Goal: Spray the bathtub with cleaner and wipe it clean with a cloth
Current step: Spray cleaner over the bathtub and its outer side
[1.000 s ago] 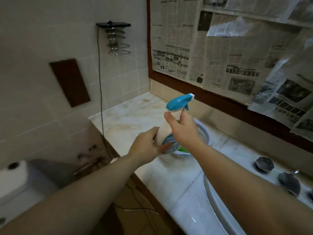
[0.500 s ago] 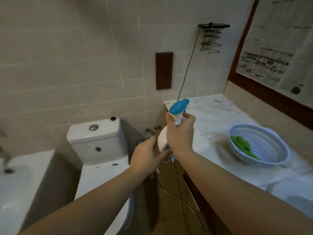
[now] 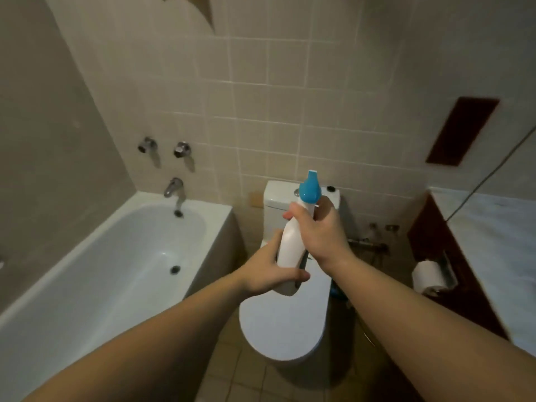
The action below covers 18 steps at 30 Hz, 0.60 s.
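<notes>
Head view, near to far: both bare forearms reach forward, meeting on a white plastic spray bottle with a blue trigger head (image 3: 293, 242), held upright above the closed lid of the white ceramic toilet (image 3: 282, 320).

Left hand (image 3: 268, 275) cups the bottle's base, thumb lying across the bottom edge, fingers wrapped behind it. Right hand (image 3: 317, 235) grips the neck just under the trigger head; fingers (image 3: 290, 213) curl round the front. Whether one sits on the trigger cannot be told; the hand hides it. Both hands are clenched on the bottle, nothing released.

White enamel bathtub (image 3: 208, 210) is to the left, apart from the bottle, with a drain in its floor and a chrome spout (image 3: 175, 190) plus two wall taps above the far end. Nozzle points at the tiled wall over the cistern, not at the tub.

Risks, as judgement:
- Squeezing now likely puts cleaner on the wall or toilet; the bottle needs turning left first.
- Nozzle may be set closed, so the first pull could give nothing.
- No cloth is in view; the wipe step has nothing to hand.

Toilet paper roll (image 3: 429, 275) and pale marble surface (image 3: 493, 227) sit far right.
</notes>
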### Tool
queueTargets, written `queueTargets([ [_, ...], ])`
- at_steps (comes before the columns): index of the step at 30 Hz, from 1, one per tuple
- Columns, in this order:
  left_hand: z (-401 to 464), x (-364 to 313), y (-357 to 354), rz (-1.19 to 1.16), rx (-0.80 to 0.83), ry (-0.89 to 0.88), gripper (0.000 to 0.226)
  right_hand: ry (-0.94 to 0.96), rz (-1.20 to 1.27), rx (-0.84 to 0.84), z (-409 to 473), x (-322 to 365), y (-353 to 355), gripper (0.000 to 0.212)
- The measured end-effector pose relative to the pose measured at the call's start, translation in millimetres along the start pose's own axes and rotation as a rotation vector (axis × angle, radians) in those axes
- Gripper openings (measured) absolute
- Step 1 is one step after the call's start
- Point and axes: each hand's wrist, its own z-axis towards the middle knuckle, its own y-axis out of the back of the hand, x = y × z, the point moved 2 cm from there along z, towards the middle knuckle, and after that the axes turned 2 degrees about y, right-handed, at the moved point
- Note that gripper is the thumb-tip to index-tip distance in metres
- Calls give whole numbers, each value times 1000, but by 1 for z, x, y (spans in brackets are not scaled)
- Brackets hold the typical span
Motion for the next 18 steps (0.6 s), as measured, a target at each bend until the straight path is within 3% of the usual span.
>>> queueTargets([
  [5,-75,51,68,-71,-203,50,77,-49,5,187,-13,13,-113,24],
  [11,-155,122,116,-73,-455,193,82,-138,-64,309,-30,-1,-239,42],
  [18,-183,180,141,-105,-552,320,77,-228,44,335,-29,-30,-324,35],
])
